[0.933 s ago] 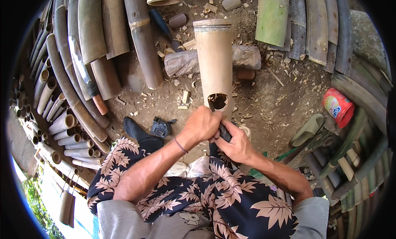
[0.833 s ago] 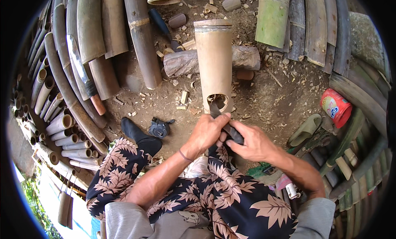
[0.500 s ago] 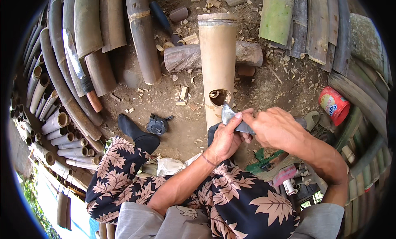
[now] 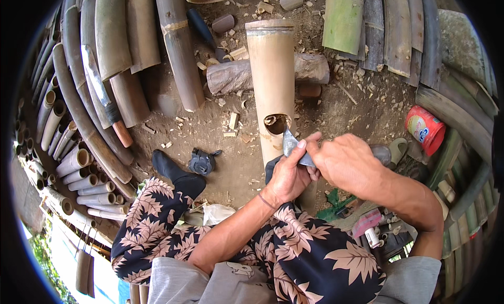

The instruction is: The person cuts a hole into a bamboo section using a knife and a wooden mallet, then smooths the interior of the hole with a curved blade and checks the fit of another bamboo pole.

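A pale, scraped bamboo tube (image 4: 271,76) runs away from me, its far part lying across a rough log (image 4: 229,77). In its near part is an oval hole (image 4: 276,124) with curled shavings inside. The tip of a short, broad-bladed knife (image 4: 289,142) meets the hole's near right rim. My left hand (image 4: 290,179) is closed around the blade's lower part, thumb along the metal. My right hand (image 4: 346,160) is wrapped around the handle, which mostly hides behind it; a dark rounded end shows at its right.
Bamboo lengths (image 4: 181,57) stand along the left and others at the upper right. A long knife with a wooden grip (image 4: 122,132) leans at left. On the dirt lie a black tape-measure-like object (image 4: 202,161) and wood chips. A red packet (image 4: 425,130) sits at right.
The knife and both hands have shifted slightly, with the blade turned a little at the hole's rim. The whole view has moved a little. Both hands keep their hold.
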